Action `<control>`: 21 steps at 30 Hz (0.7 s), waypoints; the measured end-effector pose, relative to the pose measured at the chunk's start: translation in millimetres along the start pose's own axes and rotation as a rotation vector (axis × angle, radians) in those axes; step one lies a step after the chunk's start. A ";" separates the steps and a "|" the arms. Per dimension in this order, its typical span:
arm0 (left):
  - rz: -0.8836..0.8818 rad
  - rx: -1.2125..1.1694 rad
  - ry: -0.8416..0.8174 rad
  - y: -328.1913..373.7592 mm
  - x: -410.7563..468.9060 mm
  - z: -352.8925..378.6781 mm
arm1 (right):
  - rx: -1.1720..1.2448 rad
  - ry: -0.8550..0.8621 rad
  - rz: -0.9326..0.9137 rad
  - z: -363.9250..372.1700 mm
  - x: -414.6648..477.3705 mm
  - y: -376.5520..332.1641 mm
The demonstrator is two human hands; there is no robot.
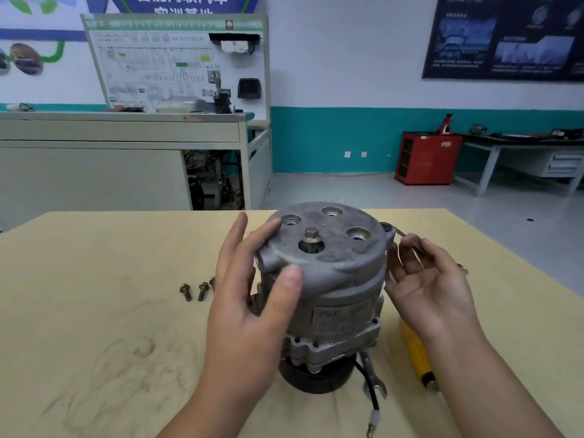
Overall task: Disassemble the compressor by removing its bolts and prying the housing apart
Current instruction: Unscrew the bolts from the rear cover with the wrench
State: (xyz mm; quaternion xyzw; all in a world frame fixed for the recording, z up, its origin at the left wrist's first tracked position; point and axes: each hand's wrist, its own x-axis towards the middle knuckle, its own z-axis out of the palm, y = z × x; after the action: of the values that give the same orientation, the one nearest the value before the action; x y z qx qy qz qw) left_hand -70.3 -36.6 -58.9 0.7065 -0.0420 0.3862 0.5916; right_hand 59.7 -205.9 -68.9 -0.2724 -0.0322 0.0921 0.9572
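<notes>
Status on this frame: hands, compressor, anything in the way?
Left hand grips end cover; right hand beside it, hold unclear. Compressor upright on table, cover seated. Three bolts out, lying left. Screwdriver, wrench by base; nothing blocking.

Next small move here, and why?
Probably draw the thin metal piece, likely a last bolt, out of the right ear of the end cover and lay it by the bolts on the table. The right hand has its fingertips at it, the left hand grips the cover, and the cover looks seated.
</notes>
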 end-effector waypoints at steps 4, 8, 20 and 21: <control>-0.042 0.033 0.026 14.7 11.1 -6.5 | -0.036 -0.106 0.000 2.1 -0.5 2.0; -0.066 0.181 -0.097 30.7 32.7 -13.3 | -0.089 -0.169 -0.016 4.2 -3.0 5.3; -0.085 0.318 -0.131 47.0 44.9 -18.5 | -0.144 -0.173 -0.012 5.4 -4.0 10.1; -0.074 0.304 -0.113 47.7 45.6 -18.1 | -0.142 -0.169 -0.012 5.0 -4.0 10.0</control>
State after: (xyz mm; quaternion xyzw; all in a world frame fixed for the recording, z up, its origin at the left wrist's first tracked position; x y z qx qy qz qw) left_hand -72.0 -16.9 6.6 0.8093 0.0098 0.3258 0.4886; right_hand 53.6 -195.8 -70.0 -0.3307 -0.1208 0.1062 0.9299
